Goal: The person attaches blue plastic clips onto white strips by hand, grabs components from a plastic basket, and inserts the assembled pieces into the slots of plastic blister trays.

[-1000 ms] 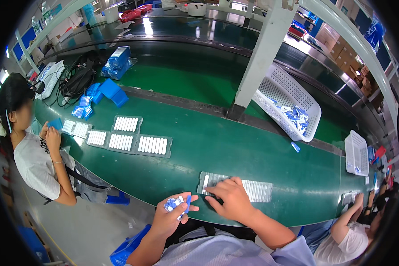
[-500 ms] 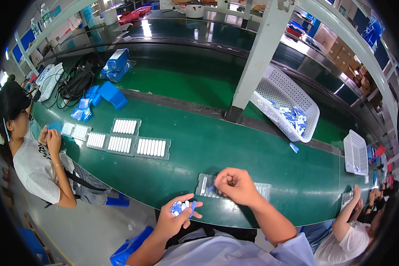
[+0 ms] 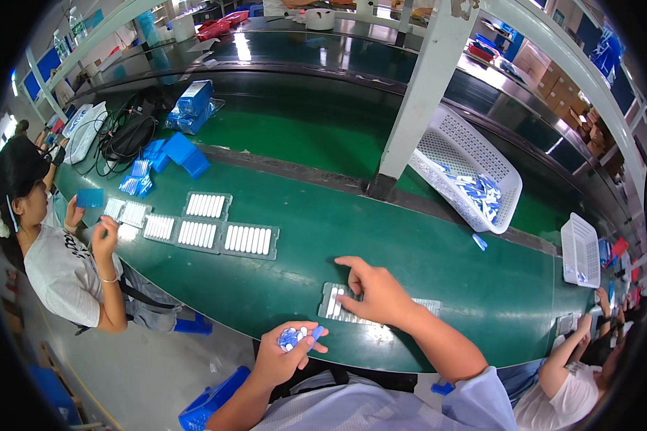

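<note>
My left hand [image 3: 279, 360] is cupped, palm up, near the table's front edge, with its fingers curled round a heap of small blue and white plastic sticks [image 3: 292, 337]. To its right, my right hand [image 3: 382, 296] is over a transparent plastic tray [image 3: 324, 304]. Its thumb and index finger are spread, with nothing between them, and the thumb tip is at the white sticks [image 3: 333, 302] lying in the tray's left slots. A second transparent tray [image 3: 433, 304] shows partly beyond my wrist; my hand hides what lies between.
Filled trays of white sticks [image 3: 249, 239] stand at the left, near a co-worker [image 3: 68, 266] holding a blue sheet [image 3: 90, 198]. A white basket [image 3: 507, 203] of blue and white pieces leans beside a post [image 3: 410, 122]. One loose piece [image 3: 479, 242] lies below it. Blue packs [image 3: 187, 154] sit at the back left.
My right hand has let go of a blue piece and spread its thumb and index finger. White sticks now show in the tray's left slots. My left hand stays nearly still.
</note>
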